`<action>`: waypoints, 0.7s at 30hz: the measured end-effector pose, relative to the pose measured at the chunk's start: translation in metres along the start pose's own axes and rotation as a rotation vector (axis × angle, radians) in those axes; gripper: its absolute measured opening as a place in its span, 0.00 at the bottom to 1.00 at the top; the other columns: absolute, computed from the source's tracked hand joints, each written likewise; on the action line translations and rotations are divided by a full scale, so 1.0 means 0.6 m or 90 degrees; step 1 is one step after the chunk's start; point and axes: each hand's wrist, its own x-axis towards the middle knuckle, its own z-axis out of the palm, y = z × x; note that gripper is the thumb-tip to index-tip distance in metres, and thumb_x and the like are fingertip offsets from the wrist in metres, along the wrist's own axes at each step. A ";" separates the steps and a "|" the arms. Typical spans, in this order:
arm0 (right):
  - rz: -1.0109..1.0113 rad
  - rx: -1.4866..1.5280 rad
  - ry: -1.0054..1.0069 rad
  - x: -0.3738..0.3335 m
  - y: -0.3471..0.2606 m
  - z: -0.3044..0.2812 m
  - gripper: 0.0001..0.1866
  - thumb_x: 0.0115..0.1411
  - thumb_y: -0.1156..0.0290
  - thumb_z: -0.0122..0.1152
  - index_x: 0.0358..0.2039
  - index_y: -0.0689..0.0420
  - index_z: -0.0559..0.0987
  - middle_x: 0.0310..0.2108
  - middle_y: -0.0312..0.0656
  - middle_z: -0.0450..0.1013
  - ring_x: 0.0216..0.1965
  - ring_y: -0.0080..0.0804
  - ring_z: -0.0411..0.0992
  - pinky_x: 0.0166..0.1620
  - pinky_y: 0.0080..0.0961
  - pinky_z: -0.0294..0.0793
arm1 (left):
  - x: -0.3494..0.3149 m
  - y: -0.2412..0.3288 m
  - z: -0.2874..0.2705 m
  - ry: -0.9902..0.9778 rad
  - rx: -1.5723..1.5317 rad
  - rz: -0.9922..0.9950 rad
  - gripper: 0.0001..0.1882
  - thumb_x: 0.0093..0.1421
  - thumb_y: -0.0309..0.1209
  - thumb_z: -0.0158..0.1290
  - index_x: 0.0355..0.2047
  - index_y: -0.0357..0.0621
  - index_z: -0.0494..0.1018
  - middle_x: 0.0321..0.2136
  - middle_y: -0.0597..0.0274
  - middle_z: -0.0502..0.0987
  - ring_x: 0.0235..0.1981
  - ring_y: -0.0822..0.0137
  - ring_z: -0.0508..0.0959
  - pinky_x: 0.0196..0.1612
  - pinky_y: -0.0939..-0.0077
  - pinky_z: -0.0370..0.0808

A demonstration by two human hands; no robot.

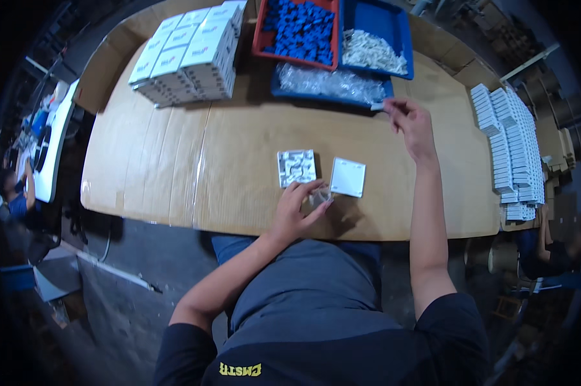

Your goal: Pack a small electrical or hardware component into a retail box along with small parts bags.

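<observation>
My left hand (298, 209) is closed on a small clear plastic piece (318, 195), pinched between thumb and fingers near the table's front edge. Just beyond it lies a square white frame with an openwork inside (297, 168). To the right of that is a flat square white plate (348, 177) with small marks near its corners. My right hand (409, 122) is raised at the front right corner of the lower blue tray, its fingertips pinching a small white part (377, 106). The exact shape of that part is too small to tell.
A red tray (259, 45) holds many blue parts. Beside it a blue tray (403, 32) holds small white parts, and a lower blue tray (290, 94) holds clear plastic pieces. White boxes (190, 58) are stacked at the far left, white plates (512, 148) at the right. Other people sit at both sides.
</observation>
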 end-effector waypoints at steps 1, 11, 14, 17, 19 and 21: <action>0.053 -0.053 -0.065 -0.042 0.005 0.013 0.08 0.67 0.72 0.70 0.45 0.60 0.87 0.33 0.34 0.82 0.32 0.14 0.73 0.30 0.16 0.69 | 0.005 0.009 -0.005 -0.020 -0.015 -0.003 0.26 0.59 0.28 0.69 0.57 0.38 0.76 0.48 0.56 0.84 0.46 0.58 0.80 0.49 0.66 0.79; 0.142 -0.261 -0.424 -0.190 0.005 0.118 0.07 0.63 0.72 0.71 0.41 0.58 0.88 0.32 0.36 0.84 0.33 0.22 0.75 0.38 0.26 0.72 | -0.006 0.019 -0.010 -0.051 0.005 -0.004 0.28 0.58 0.28 0.70 0.57 0.39 0.76 0.49 0.54 0.82 0.50 0.53 0.79 0.53 0.62 0.79; 0.119 -0.281 -0.423 -0.199 0.011 0.139 0.08 0.61 0.71 0.70 0.39 0.60 0.86 0.32 0.41 0.81 0.35 0.33 0.77 0.42 0.32 0.74 | -0.008 0.016 -0.007 -0.038 0.019 0.016 0.28 0.57 0.29 0.71 0.57 0.40 0.76 0.50 0.54 0.81 0.51 0.52 0.80 0.53 0.61 0.78; 0.046 -0.350 -0.420 -0.203 0.020 0.151 0.08 0.60 0.74 0.69 0.38 0.62 0.85 0.34 0.43 0.78 0.38 0.37 0.77 0.43 0.32 0.75 | -0.009 0.008 -0.001 -0.021 0.028 0.019 0.28 0.56 0.30 0.72 0.57 0.40 0.76 0.50 0.52 0.81 0.52 0.52 0.80 0.53 0.60 0.78; 0.008 -0.389 -0.412 -0.206 0.026 0.155 0.07 0.59 0.77 0.69 0.38 0.64 0.84 0.35 0.42 0.76 0.39 0.36 0.77 0.43 0.31 0.75 | -0.010 0.007 0.000 -0.013 0.034 0.011 0.29 0.56 0.30 0.72 0.57 0.40 0.76 0.50 0.51 0.81 0.52 0.52 0.80 0.54 0.60 0.78; -0.023 -0.432 -0.363 -0.209 0.036 0.158 0.08 0.58 0.78 0.68 0.39 0.64 0.84 0.38 0.42 0.75 0.41 0.37 0.77 0.45 0.31 0.76 | -0.007 0.010 -0.001 -0.034 0.027 0.005 0.29 0.56 0.23 0.68 0.58 0.40 0.75 0.50 0.52 0.81 0.53 0.51 0.80 0.54 0.60 0.78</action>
